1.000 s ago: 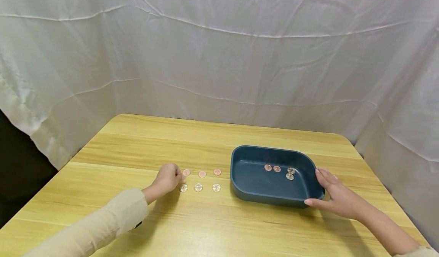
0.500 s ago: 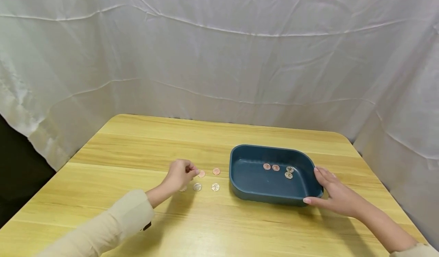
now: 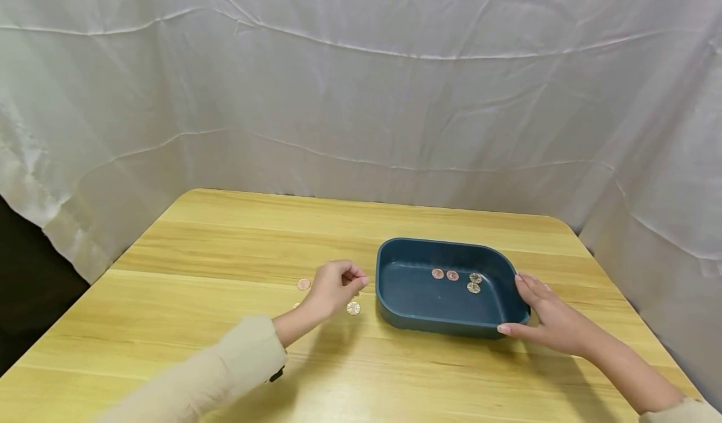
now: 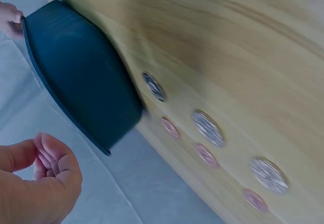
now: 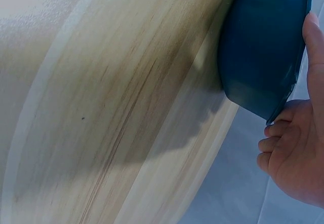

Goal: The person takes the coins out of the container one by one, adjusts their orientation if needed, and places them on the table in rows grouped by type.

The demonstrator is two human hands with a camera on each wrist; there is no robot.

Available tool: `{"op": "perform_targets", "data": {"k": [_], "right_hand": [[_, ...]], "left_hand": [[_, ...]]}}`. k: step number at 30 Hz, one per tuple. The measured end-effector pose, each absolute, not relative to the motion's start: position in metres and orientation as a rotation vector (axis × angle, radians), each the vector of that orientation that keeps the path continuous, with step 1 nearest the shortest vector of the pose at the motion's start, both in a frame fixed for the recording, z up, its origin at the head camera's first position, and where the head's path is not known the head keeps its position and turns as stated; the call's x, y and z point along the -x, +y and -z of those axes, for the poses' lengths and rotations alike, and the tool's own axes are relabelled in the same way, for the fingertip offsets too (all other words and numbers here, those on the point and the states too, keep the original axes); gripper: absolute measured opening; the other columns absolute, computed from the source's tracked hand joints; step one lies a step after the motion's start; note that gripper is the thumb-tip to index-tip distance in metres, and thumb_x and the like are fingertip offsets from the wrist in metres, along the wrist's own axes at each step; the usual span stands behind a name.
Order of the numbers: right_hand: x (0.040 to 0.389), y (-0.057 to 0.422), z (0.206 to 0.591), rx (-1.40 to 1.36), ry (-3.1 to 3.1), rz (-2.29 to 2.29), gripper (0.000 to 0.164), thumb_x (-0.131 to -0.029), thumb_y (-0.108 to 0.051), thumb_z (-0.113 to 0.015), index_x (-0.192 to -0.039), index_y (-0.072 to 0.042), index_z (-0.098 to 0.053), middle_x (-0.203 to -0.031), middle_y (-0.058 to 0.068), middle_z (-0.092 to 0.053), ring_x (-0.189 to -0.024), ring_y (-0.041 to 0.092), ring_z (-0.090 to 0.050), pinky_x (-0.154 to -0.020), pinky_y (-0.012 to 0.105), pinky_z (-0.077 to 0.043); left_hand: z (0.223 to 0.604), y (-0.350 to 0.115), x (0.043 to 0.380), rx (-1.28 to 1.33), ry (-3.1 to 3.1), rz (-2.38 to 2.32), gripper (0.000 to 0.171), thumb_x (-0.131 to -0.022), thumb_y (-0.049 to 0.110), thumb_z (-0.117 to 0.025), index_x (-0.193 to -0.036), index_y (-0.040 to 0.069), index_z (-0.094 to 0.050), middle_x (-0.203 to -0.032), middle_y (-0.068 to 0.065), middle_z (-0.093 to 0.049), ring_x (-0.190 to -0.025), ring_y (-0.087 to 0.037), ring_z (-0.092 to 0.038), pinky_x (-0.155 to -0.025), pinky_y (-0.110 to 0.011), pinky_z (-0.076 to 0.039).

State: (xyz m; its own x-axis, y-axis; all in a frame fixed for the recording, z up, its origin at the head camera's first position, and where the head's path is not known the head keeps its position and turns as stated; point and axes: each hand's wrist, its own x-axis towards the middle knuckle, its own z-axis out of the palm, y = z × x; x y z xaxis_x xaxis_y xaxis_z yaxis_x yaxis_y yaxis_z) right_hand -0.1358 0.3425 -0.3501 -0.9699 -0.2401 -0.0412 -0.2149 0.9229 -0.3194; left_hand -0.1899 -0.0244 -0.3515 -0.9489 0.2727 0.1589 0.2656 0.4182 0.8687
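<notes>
My left hand [image 3: 333, 288] is over the coins on the table, just left of a dark blue plastic tub [image 3: 451, 323]. Its thumb and forefinger meet at the tips, the other fingers curled; no coin shows between them in the left wrist view. Beneath it lie two short rows: pinkish copper coins [image 4: 206, 155] and silver-looking coins [image 4: 208, 128]. The hand hides part of them from the head camera. My right hand [image 3: 558, 323] grips the tub's right end, thumb along the near rim. Inside the tub are two copper coins [image 3: 437, 273] and two gold-toned coins [image 3: 473, 288].
A wooden table [image 3: 242, 235] with rounded far corners bears everything. Pale curtains [image 3: 361, 97] hang behind it and at both sides. The tub's raised wall stands right beside the left hand.
The left hand has moved right along the coin rows, from their left end to near the tub, uncovering the leftmost copper coin. The right hand keeps its hold on the tub.
</notes>
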Motion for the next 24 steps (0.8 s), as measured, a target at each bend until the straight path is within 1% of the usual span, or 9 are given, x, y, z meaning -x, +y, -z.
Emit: {"op": "perform_targets", "data": {"k": [11, 20, 24], "right_hand": [[0.136, 0.343, 0.352, 0.332, 2.991, 0.501, 0.103, -0.076, -0.052, -0.068, -0.142, 0.012, -0.02, -0.147, 0.033, -0.018, -0.132, 0.055, -0.017, -0.098, 0.069, -0.022], [0.136, 0.343, 0.352, 0.332, 2.992, 0.504, 0.103, -0.076, -0.052, -0.068, -0.142, 0.012, -0.02, -0.147, 0.033, -0.018, -0.132, 0.055, -0.016, -0.098, 0.069, -0.022], [0.136, 0.343, 0.352, 0.333, 2.994, 0.505, 0.104, -0.076, -0.052, -0.068, -0.142, 0.012, -0.02, -0.147, 0.033, -0.018, -0.132, 0.055, -0.017, -0.099, 0.068, -0.021]], "left_hand": [[0.354, 0.019, 0.198, -0.715, 2.565, -1.688, 0.009, -0.088, 0.011, -0.063, -0.085, 0.003, -0.066, -0.072, -0.01, -0.063, -0.058, -0.008, -0.048, -0.052, -0.017, -0.042], [0.362, 0.053, 0.206, -0.725, 2.561, -1.701, 0.009, -0.088, 0.009, -0.062, -0.084, 0.002, -0.066, -0.071, -0.009, -0.063, -0.055, -0.005, -0.047, -0.051, -0.015, -0.04], [0.363, 0.067, 0.208, -0.773, 2.591, -1.719, 0.009, -0.088, 0.009, -0.063, -0.081, 0.003, -0.066, -0.068, -0.004, -0.061, -0.055, -0.002, -0.046, -0.052, -0.015, -0.04]]}}
